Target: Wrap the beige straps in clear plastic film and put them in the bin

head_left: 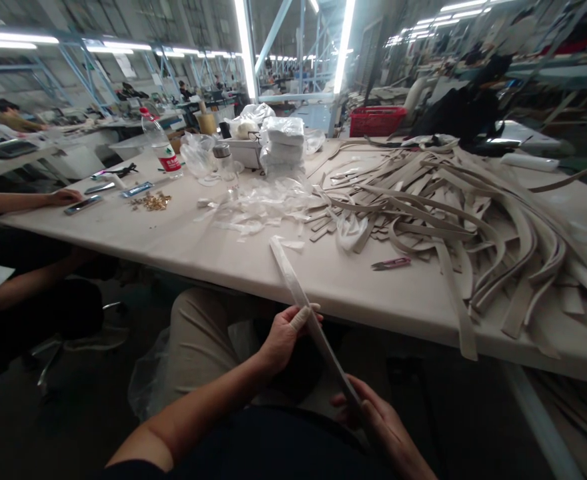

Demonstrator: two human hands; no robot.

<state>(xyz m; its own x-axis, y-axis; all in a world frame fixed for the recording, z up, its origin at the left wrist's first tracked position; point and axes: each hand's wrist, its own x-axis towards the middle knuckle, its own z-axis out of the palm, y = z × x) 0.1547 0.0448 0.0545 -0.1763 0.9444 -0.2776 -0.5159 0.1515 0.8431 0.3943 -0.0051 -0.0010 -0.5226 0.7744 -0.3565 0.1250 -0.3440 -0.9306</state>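
A long pale strap runs slantwise from the table edge down toward my lap, with a shiny surface at its upper end. Around its middle, my left hand is closed, and a pale cover sits on the thumb. My right hand grips the same strap lower down, fingers wrapped round it and partly hidden. On the table beyond lies a big heap of beige straps. Thread snips with a pinkish handle rest in front of the heap. Crumpled clear plastic scraps are spread to its left.
A co-worker's hand rests at the table's left end by a phone. Small gold pieces, a red-labelled bottle, a glass jar and a wrapped white stack stand farther back. A red basket is behind.
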